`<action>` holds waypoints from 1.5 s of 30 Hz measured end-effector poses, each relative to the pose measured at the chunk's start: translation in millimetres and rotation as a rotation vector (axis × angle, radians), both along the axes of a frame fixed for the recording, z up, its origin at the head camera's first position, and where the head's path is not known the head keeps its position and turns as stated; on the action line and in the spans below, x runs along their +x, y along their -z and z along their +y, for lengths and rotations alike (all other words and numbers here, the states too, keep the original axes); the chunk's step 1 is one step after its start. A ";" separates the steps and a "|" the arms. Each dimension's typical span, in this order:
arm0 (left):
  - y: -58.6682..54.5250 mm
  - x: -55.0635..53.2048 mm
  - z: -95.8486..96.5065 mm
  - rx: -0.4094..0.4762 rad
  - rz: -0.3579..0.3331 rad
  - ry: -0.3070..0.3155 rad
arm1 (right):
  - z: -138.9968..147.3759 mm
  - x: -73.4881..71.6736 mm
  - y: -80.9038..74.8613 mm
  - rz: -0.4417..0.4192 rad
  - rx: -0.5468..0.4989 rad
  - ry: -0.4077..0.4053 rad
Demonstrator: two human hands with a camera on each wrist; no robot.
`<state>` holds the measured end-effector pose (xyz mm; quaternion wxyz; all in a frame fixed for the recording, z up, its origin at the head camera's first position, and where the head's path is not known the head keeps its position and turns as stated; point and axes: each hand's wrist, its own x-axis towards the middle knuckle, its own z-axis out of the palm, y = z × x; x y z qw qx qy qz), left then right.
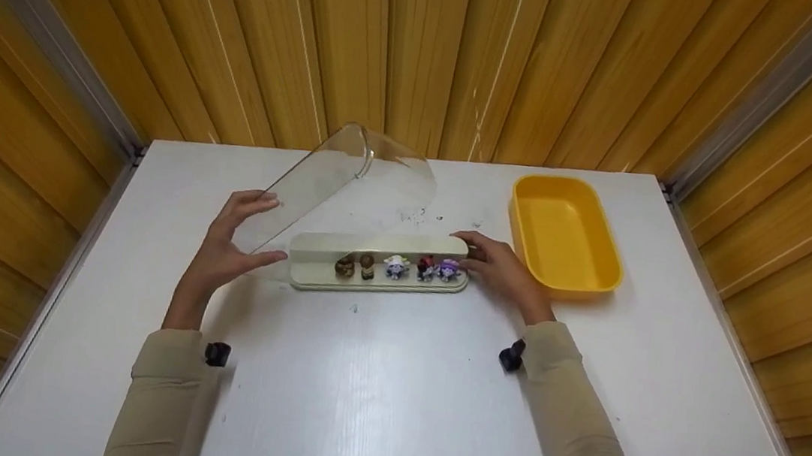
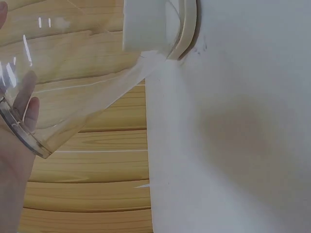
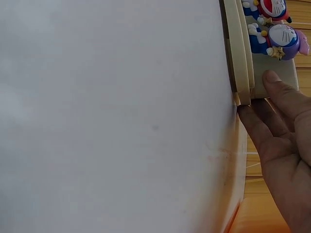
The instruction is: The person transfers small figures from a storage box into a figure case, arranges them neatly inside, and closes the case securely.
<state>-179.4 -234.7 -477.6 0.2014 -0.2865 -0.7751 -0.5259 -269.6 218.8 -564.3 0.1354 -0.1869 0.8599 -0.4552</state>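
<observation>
A cream display base (image 1: 308, 263) with a raised back step lies on the white table. Several small figurines stand along it: two brown ones (image 1: 367, 265) on the left, a blue-and-white one (image 1: 396, 266) mid-row, a red-topped one (image 1: 426, 266) and a purple-topped one (image 1: 448, 269) on the right. My left hand (image 1: 219, 246) holds a clear cover (image 1: 320, 185) by its near left end, tilted with its far end raised above and behind the base. With thumb on top and fingers at the end, my right hand (image 3: 286, 141) grips the base's right end.
A yellow tub (image 1: 571, 234) stands at the back right, close to my right forearm. The white table (image 1: 357, 404) reaches back to a wall of wooden slats (image 1: 424, 56), with more slatted walls on both sides. Small dark specks mark the tabletop behind the base.
</observation>
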 end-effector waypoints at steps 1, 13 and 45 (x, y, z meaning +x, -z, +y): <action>-0.9 -1.3 1.2 -0.011 -0.002 0.008 | 0.1 0.0 0.2 0.003 0.000 0.000; 14.5 -44.8 -1.6 -0.164 -0.019 0.153 | 0.9 -1.6 2.4 0.019 -0.053 -0.033; -2.9 -70.2 43.7 -0.607 0.026 0.149 | 2.9 -1.7 -8.6 -0.072 0.026 0.005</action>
